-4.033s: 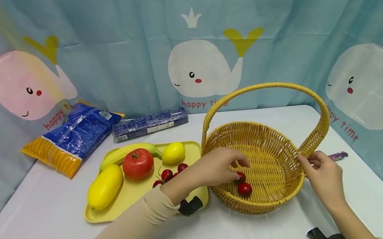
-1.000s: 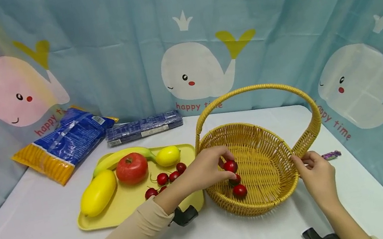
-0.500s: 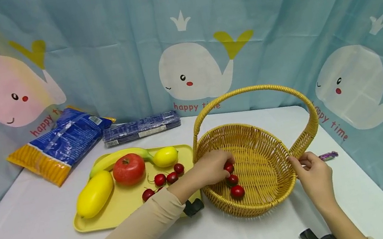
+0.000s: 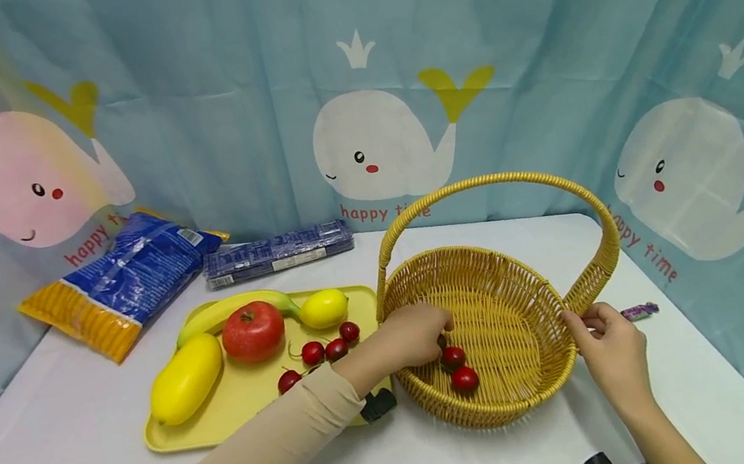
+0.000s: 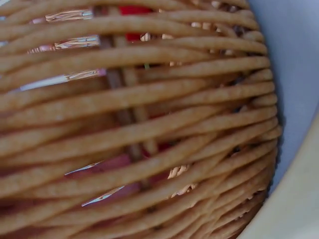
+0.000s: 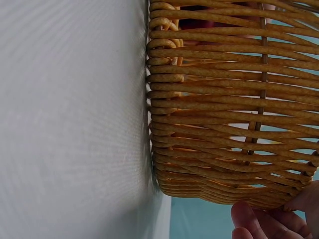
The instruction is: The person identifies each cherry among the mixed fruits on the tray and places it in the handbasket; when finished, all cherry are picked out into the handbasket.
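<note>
My left hand [image 4: 420,332] reaches over the left rim of the wicker basket [image 4: 502,350], fingers bent down around a cherry that is mostly hidden beneath them. Two red cherries, the upper cherry [image 4: 452,358] and the lower cherry [image 4: 465,379], lie just below it on the basket floor. At the rim by the handle base, my right hand [image 4: 613,347] pinches the basket between thumb and fingers. The right wrist view has those fingers [image 6: 246,221] curled at the woven wall [image 6: 214,109]. Woven strands [image 5: 124,99] fill the left wrist view, with bits of red behind.
Left of the basket, a yellow tray [image 4: 248,417] bears a banana [image 4: 230,309], an apple [image 4: 253,332], a lemon [image 4: 323,308], a long yellow fruit [image 4: 186,380] and several cherries [image 4: 313,353]. Behind lie a blue snack bag [image 4: 135,272] and a flat package [image 4: 279,251]. A purple wrapper [image 4: 640,312] lies right.
My left hand brought a third cherry over the basket and lowered it beside the two there; the fingers now cover it. The right hand keeps its grip on the rim.
</note>
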The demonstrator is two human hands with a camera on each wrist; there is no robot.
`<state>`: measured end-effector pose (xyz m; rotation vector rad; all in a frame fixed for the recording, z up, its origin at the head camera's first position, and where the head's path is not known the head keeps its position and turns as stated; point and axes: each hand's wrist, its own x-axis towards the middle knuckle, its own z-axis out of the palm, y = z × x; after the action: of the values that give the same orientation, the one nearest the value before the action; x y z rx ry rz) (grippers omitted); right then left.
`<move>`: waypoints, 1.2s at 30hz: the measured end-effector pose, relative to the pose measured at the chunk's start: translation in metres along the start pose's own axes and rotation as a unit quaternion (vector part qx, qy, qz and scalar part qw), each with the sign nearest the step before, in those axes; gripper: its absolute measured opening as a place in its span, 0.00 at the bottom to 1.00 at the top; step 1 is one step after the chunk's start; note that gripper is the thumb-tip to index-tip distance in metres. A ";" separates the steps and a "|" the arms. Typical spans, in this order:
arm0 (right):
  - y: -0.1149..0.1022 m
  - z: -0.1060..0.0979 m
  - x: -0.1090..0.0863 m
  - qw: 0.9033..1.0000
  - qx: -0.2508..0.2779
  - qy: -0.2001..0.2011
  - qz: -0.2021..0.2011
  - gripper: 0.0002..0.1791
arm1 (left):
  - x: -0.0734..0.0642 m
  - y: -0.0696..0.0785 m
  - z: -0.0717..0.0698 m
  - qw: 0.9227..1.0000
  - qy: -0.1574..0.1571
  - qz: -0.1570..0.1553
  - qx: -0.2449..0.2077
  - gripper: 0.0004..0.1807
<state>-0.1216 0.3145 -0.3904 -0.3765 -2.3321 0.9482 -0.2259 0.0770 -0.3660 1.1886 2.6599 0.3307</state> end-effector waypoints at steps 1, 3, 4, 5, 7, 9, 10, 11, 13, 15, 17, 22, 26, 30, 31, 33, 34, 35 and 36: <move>0.000 0.000 -0.001 1.000 -0.001 0.000 0.000 0.15 | -0.001 0.000 0.000 1.000 0.002 0.000 0.002 0.18; 0.000 0.000 -0.002 1.000 -0.003 0.002 0.000 0.14 | -0.004 0.001 -0.002 1.000 0.011 0.005 0.006 0.18; 0.000 0.000 -0.002 1.000 -0.002 0.003 -0.002 0.15 | -0.006 0.002 -0.003 1.000 0.019 0.009 0.009 0.18; 0.000 0.000 -0.001 1.000 0.000 0.002 -0.004 0.15 | -0.008 0.003 -0.005 0.999 0.030 0.016 0.014 0.19; 0.000 0.001 -0.001 1.000 0.002 0.001 -0.005 0.15 | -0.015 0.005 -0.011 0.998 0.050 0.032 0.013 0.18; 0.000 0.001 -0.001 1.000 0.003 -0.001 -0.005 0.15 | -0.025 0.007 -0.019 0.996 0.072 0.051 0.003 0.18; 0.000 0.000 -0.001 1.000 0.002 -0.002 -0.004 0.15 | -0.030 0.008 -0.023 0.995 0.081 0.064 -0.006 0.18; 0.000 0.000 -0.001 1.000 0.001 -0.002 -0.003 0.15 | -0.037 0.008 -0.028 0.993 0.089 0.076 -0.017 0.17; 0.000 0.000 -0.001 1.000 -0.001 -0.001 0.000 0.15 | -0.051 0.008 -0.038 0.989 0.102 0.102 -0.041 0.17; 0.001 0.000 -0.001 1.000 0.001 -0.001 0.000 0.15 | -0.065 0.006 -0.047 0.984 0.111 0.126 -0.064 0.17; 0.001 0.000 -0.001 1.000 0.005 -0.003 -0.001 0.15 | -0.079 0.000 -0.054 0.979 0.119 0.141 -0.084 0.17; 0.001 0.000 0.000 1.000 0.007 0.000 -0.003 0.15 | -0.107 -0.026 -0.059 0.973 0.124 0.132 -0.144 0.17; 0.000 -0.001 0.000 1.000 0.005 0.003 -0.003 0.15 | -0.124 -0.052 -0.052 0.972 0.126 0.091 -0.175 0.16; 0.000 -0.001 0.000 1.000 0.004 0.002 0.000 0.15 | -0.136 -0.076 -0.041 0.974 0.126 0.047 -0.183 0.14; 0.000 -0.001 0.000 1.000 0.004 0.002 0.000 0.15 | -0.139 -0.081 -0.038 0.974 0.123 0.039 -0.187 0.14; 0.000 -0.001 0.000 1.000 0.005 0.002 0.001 0.15 | -0.143 -0.090 -0.032 0.974 0.115 0.023 -0.195 0.14; 0.000 0.000 0.000 1.000 0.006 0.001 0.001 0.15 | -0.145 -0.093 -0.029 0.974 0.112 0.017 -0.197 0.14; 0.000 0.000 0.000 1.000 0.007 0.000 0.002 0.15 | -0.147 -0.096 -0.027 0.974 0.107 0.011 -0.199 0.14; 0.000 0.000 0.000 1.000 0.008 -0.001 0.003 0.15 | -0.148 -0.099 -0.024 0.974 0.102 0.005 -0.201 0.14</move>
<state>-0.1216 0.3145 -0.3908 -0.3752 -2.3256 0.9699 -0.2061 -0.1015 -0.3570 1.0849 2.5721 0.9875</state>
